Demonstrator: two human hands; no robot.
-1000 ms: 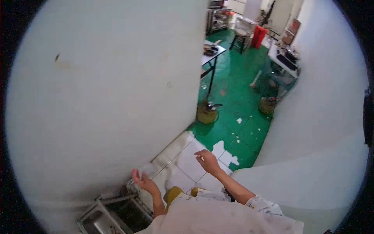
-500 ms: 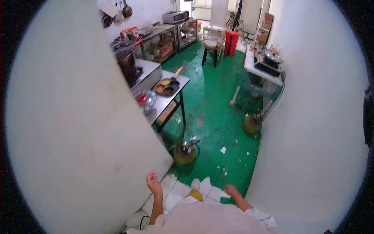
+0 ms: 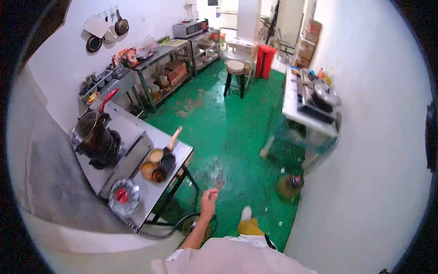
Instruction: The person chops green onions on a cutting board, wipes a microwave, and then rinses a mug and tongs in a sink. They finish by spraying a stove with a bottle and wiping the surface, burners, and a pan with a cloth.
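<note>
My left hand (image 3: pixel 210 201) hangs in front of my body over the green floor (image 3: pixel 223 150), its fingers loosely curled and nothing seen in them. It touches nothing; nearest to it is the steel table (image 3: pixel 157 194). On that table are a multi-hole frying pan (image 3: pixel 159 164) with a wooden handle and a glass lid (image 3: pixel 125 197) with a red knob. Farther back on it, a dark pot (image 3: pixel 91 132) with a red-handled strainer sits on a stove. My right hand is out of view.
A gas cylinder (image 3: pixel 196 226) with a hose stands below the table; another cylinder (image 3: pixel 290 186) is by the right wall. A white table (image 3: pixel 292 107) holds a stove and lidded pan. Ahead are a stool (image 3: pixel 235 67) and a red bin (image 3: pixel 264 61).
I have moved forward past the wall edge, so the steel table and stove are nearer and fully visible. My left hand has shifted right in view; my right hand has left the view.
</note>
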